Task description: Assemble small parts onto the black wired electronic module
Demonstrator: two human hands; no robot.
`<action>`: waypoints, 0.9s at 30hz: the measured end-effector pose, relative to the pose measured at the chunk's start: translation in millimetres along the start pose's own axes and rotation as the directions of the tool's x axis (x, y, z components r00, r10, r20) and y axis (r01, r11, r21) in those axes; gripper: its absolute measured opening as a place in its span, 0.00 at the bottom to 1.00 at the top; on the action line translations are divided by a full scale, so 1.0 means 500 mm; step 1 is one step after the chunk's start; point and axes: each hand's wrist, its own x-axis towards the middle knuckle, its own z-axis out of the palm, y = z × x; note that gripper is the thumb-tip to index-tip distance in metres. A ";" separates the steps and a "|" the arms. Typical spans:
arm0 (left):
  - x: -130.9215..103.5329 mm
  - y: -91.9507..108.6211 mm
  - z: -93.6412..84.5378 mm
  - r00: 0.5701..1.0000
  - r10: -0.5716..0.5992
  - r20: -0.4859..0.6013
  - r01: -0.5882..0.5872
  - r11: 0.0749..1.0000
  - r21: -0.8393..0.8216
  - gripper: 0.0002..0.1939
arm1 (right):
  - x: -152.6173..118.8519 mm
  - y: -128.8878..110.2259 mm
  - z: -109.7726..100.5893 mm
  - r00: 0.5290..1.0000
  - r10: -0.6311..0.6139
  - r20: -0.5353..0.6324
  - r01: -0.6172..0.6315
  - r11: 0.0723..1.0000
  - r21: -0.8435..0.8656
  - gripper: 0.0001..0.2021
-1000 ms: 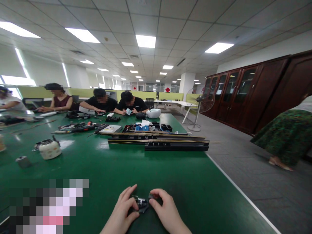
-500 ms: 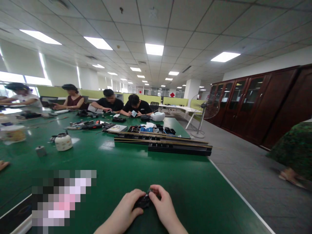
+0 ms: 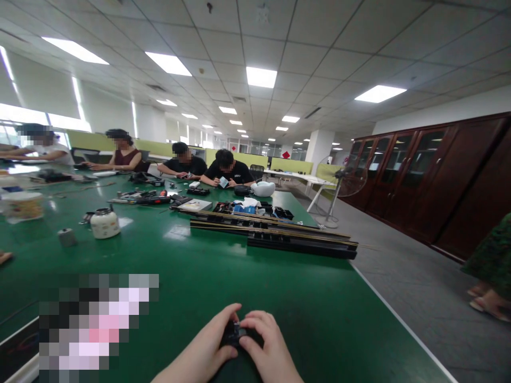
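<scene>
A small black object (image 3: 231, 335) sits between my hands, just above the near part of the green table (image 3: 191, 282). Its kind is hard to make out, since fingers cover much of it; a greyish, shiny patch shows on its right side. My left hand (image 3: 215, 340) wraps round its left side, thumb below and forefinger above. From the right, my right hand (image 3: 263, 340) pinches the object's right end between thumb and fingers.
Long black rails (image 3: 295, 244) with thin brass-coloured rods lie across the table ahead. A white jar (image 3: 104, 223) and a small grey metal cylinder (image 3: 67, 237) stand to the left. Several people sit at the far side. A fan (image 3: 339, 178) stands beyond the table's right edge.
My right fingers have shifted over the black object, and my left forefinger now points further up. The view has turned slightly. A person at the right has moved further toward the frame's edge.
</scene>
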 end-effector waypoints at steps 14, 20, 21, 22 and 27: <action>-0.002 0.006 -0.017 0.999 0.045 -0.004 -0.043 0.982 0.184 0.24 | -0.008 -0.007 -0.003 0.999 -0.041 0.023 0.044 0.987 -0.155 0.09; -0.008 0.005 -0.026 1.000 0.001 0.008 -0.003 0.985 0.175 0.23 | -0.010 -0.004 0.000 0.999 -0.050 0.005 0.050 0.989 -0.140 0.10; -0.008 0.001 -0.025 1.000 0.005 0.010 -0.007 0.985 0.171 0.22 | -0.010 -0.003 0.000 0.999 -0.047 0.002 0.047 0.990 -0.134 0.10; -0.007 -0.003 -0.024 1.000 0.005 0.011 -0.006 0.987 0.163 0.22 | -0.010 -0.003 0.000 0.999 -0.044 -0.004 0.043 0.991 -0.127 0.10; -0.005 -0.011 -0.020 0.999 -0.019 0.029 0.015 0.995 0.102 0.23 | -0.009 -0.008 -0.004 1.000 -0.027 -0.008 0.027 0.996 -0.086 0.09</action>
